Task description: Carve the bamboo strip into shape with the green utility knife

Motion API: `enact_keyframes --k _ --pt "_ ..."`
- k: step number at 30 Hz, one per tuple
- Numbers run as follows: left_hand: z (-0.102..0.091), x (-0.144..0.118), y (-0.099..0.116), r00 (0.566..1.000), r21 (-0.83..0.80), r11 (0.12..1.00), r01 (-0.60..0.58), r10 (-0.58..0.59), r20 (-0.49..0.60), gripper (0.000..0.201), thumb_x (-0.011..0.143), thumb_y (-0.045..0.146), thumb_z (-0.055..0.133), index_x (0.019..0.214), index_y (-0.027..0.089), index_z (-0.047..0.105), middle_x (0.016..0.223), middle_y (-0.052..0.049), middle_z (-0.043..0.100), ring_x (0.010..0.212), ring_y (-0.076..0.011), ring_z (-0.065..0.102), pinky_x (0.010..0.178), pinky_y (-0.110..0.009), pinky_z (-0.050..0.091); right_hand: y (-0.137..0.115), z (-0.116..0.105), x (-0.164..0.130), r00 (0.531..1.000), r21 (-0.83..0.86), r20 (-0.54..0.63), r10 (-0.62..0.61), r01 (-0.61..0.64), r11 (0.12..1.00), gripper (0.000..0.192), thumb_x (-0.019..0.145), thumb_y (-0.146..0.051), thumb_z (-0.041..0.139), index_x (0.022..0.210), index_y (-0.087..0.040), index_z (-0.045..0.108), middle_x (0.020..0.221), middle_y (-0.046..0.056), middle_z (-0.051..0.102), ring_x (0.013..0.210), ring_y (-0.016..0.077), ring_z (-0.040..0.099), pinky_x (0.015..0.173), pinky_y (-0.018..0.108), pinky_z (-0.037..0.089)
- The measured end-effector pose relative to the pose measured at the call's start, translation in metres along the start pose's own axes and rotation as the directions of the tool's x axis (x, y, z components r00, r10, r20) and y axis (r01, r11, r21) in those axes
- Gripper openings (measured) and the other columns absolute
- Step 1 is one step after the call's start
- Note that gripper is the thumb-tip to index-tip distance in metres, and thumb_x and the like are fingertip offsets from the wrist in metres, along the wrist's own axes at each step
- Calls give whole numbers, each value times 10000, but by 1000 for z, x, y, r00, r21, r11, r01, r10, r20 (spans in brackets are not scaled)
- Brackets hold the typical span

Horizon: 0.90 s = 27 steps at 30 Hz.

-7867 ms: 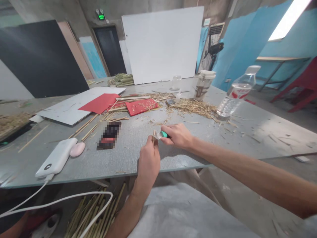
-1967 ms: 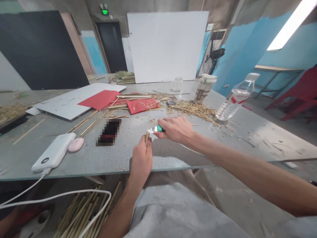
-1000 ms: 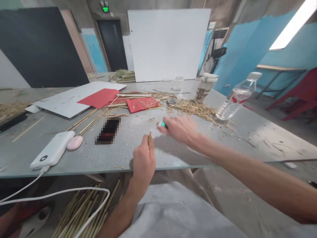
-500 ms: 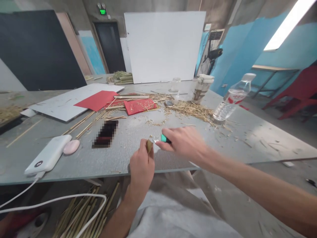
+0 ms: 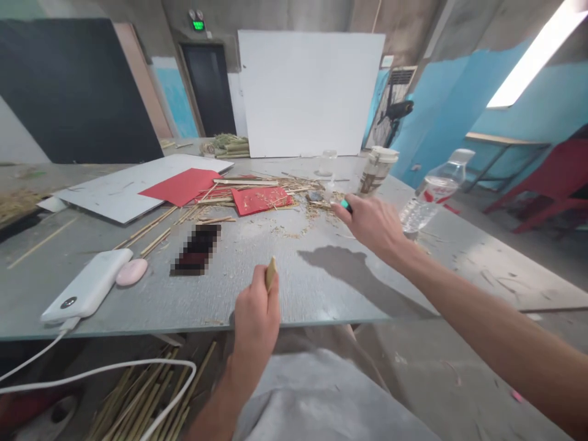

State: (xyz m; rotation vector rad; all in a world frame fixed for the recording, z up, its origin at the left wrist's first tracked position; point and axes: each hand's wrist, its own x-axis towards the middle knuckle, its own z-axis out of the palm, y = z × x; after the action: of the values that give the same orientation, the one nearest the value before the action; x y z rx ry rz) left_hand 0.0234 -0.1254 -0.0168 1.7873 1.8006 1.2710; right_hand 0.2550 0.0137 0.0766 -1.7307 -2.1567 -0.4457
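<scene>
- The left hand (image 5: 255,315), at lower centre of the frame, is curled closed around a short bamboo piece (image 5: 271,273); only the tip pokes up above the thumb, the rest is hidden in the fist.
- The right hand (image 5: 371,222), right of centre, is wrapped around a teal-handled knife (image 5: 346,205); just a sliver of teal handle shows past the knuckles, and the blade cannot be made out.
- The two hands are well apart, with bare grey table (image 5: 321,288) and the right arm's shadow between them.
- The table's near edge runs just behind the left hand; below it a bundle of bamboo sticks (image 5: 151,398) is cut off by the bottom of the frame.
- A blurred dark phone (image 5: 196,248) lies left of centre, its surface unreadable.
- A white power bank (image 5: 87,292) and a pink oval object (image 5: 131,271) sit at the left.
- A water bottle (image 5: 432,193) stands just beyond the right hand, its base hidden behind the wrist.
</scene>
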Motion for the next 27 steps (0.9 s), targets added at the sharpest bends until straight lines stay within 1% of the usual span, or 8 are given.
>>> enact_keyframes --k 2,4,9,13,17,22,25,27 --pt "-8 3 3 1000 -37 999 -17 17 9 256 1099 436 405 967 248 519 654 50 498 581 -176 501 614 -261 333 -2 -1 -8 998 46 -3 -68 68 997 705 1093 -713 213 872 -203 647 696 93 635 600 199 466 608 340 178" --pt "-15 5 4 1000 -100 995 -27 28 8 260 1109 452 399 1019 244 527 708 42 535 625 -174 533 629 -262 350 -14 -4 -23 986 103 6 -164 162 981 707 1077 -753 219 859 -218 626 706 69 631 617 188 466 605 334 179" --pt "-16 8 -4 998 -228 974 -6 20 55 253 1060 488 549 1063 236 526 761 51 557 663 -154 539 656 -256 385 -46 -8 -50 924 232 21 -383 368 900 794 1041 -826 99 832 -230 580 698 31 606 602 159 438 586 326 165" --pt "-11 10 -16 991 -374 926 47 4 134 316 1043 543 598 1062 234 534 761 63 520 658 -133 520 628 -242 383 -56 -4 -52 868 277 6 -497 476 835 785 1043 -820 94 826 -232 568 710 24 593 607 151 403 578 331 152" --pt "-9 11 -17 985 -413 906 90 -21 169 320 1004 532 657 1054 232 561 746 70 511 623 -115 462 598 -227 361 -57 4 -48 834 290 -7 -551 529 797 803 1036 -838 102 838 -228 585 722 28 602 629 155 407 586 335 157" --pt "-10 11 -11 990 -390 914 111 -66 126 238 899 409 704 915 222 558 729 68 475 622 -109 400 576 -213 341 -61 8 -49 803 299 -20 -596 573 763 880 1002 -880 51 829 -225 613 711 32 604 621 155 411 582 338 163" --pt "-9 9 -9 996 -303 949 91 -87 27 179 816 325 686 848 228 539 685 74 456 619 -112 372 581 -211 329 -66 11 -50 800 301 -32 -599 579 757 915 973 -905 18 815 -229 614 712 34 612 607 151 412 581 340 165" --pt "-8 5 -5 994 -230 970 76 -90 -53 165 805 313 673 821 232 531 641 83 417 603 -114 341 580 -215 316 -66 14 -43 816 297 -43 -577 561 772 921 933 -951 37 787 -235 598 712 36 613 614 154 426 587 339 171"
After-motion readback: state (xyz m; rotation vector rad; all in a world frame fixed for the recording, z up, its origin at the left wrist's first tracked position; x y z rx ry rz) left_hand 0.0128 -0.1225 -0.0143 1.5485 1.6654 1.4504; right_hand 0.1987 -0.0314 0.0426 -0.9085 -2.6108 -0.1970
